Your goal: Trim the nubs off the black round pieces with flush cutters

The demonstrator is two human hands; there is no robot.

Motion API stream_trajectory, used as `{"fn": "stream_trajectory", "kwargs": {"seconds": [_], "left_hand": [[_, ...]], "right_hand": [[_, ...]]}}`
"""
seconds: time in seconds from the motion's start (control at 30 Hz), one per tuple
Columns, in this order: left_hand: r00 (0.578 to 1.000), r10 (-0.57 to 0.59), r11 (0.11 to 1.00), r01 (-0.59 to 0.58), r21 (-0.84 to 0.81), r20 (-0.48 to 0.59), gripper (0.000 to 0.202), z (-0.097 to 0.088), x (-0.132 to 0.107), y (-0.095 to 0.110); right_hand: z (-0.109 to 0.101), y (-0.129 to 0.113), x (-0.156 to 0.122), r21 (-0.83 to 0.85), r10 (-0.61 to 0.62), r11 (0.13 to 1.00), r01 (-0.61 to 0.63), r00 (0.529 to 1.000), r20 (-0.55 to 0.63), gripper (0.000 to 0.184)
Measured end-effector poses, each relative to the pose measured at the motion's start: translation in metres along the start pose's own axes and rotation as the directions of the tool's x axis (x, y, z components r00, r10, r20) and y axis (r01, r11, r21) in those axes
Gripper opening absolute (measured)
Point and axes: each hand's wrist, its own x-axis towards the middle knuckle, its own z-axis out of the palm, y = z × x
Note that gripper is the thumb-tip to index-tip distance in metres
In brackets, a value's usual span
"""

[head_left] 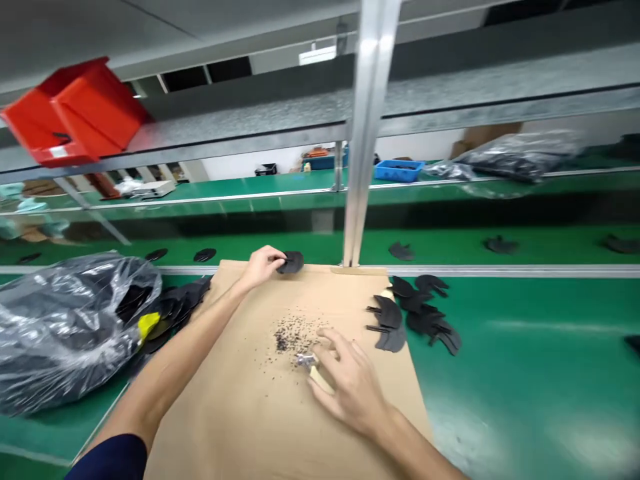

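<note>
Black cut piece sits pinched in the left hand grip at the cardboard's far edge; the right hand grip, loosely curled on a small tool, should stay steady.

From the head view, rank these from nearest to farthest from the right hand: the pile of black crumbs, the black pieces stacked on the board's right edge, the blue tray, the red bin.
1. Black crumbs, just left of the right hand.
2. Stacked black pieces, to its right.
3. Blue tray, far back, right of the post.
4. Red bin, upper left on the shelf.
</note>
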Motion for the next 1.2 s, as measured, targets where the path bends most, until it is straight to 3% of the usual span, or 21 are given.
{"fn": "stream_trajectory", "kwargs": {"seconds": [0.13,0.3,0.4,0.47,0.5,0.53,0.6,0.7,0.73,0.8,0.93,1.07,1.2], "left_hand": [[0.999,-0.045,0.991,0.046,0.125,-0.011,0.016,0.01,0.038,-0.011],[0.989,-0.132,0.951,0.108,0.29,0.067,0.014,0.012,0.048,-0.021],[0.986,-0.107,0.933,0.055,0.356,0.128,0.023,0.012,0.049,-0.007],[0.966,-0.036,0.943,-0.052,0.33,0.257,0.028,0.017,0.046,0.014],[0.937,0.017,0.951,-0.124,0.285,0.349,0.029,0.022,0.043,0.029],[0.878,0.101,0.956,-0.216,0.199,0.467,0.032,0.029,0.04,0.044],[0.726,0.28,0.932,-0.363,0.004,0.628,0.038,0.051,0.035,0.078],[0.62,0.454,0.859,-0.496,-0.13,0.639,0.04,0.098,0.036,0.124],[0.623,0.47,0.842,-0.529,-0.106,0.625,0.039,0.117,0.039,0.136],[0.675,0.439,0.85,-0.526,-0.03,0.593,0.037,0.154,0.05,0.154],[0.774,0.331,0.899,-0.432,0.068,0.539,0.044,0.214,0.077,0.172],[0.876,0.187,0.951,-0.275,0.14,0.444,0.054,0.248,0.096,0.181],[0.923,0.093,0.976,-0.158,0.149,0.373,0.05,0.264,0.097,0.185]], "right_hand": [[0.003,-0.003,-0.007,0.004,0.042,0.999,-0.043,0.995,0.092,0.038],[0.004,-0.006,-0.009,0.011,0.083,0.996,-0.086,0.987,0.141,0.037],[0.003,-0.008,-0.008,0.014,0.07,0.997,-0.074,0.98,0.185,0.031],[0.003,-0.01,-0.008,0.004,0.061,0.998,-0.063,0.976,0.21,0.031],[0.003,-0.011,-0.008,0.0,0.06,0.998,-0.062,0.974,0.22,0.032],[0.003,-0.012,-0.008,-0.002,0.06,0.998,-0.061,0.972,0.226,0.032],[0.002,-0.013,-0.007,-0.007,0.055,0.998,-0.055,0.969,0.241,0.033],[0.001,-0.014,-0.007,-0.029,0.041,0.999,-0.034,0.957,0.286,0.033],[0.0,-0.014,-0.007,-0.04,0.039,0.999,-0.029,0.952,0.303,0.033],[0.0,-0.013,-0.007,-0.057,0.036,0.998,-0.018,0.944,0.328,0.034],[0.005,-0.01,-0.01,-0.095,0.029,0.996,0.001,0.948,0.318,0.037],[0.013,-0.008,-0.012,-0.118,0.017,0.993,0.022,0.949,0.316,0.041],[0.019,-0.007,-0.01,-0.079,-0.017,0.996,0.044,0.949,0.316,0.035]]}}
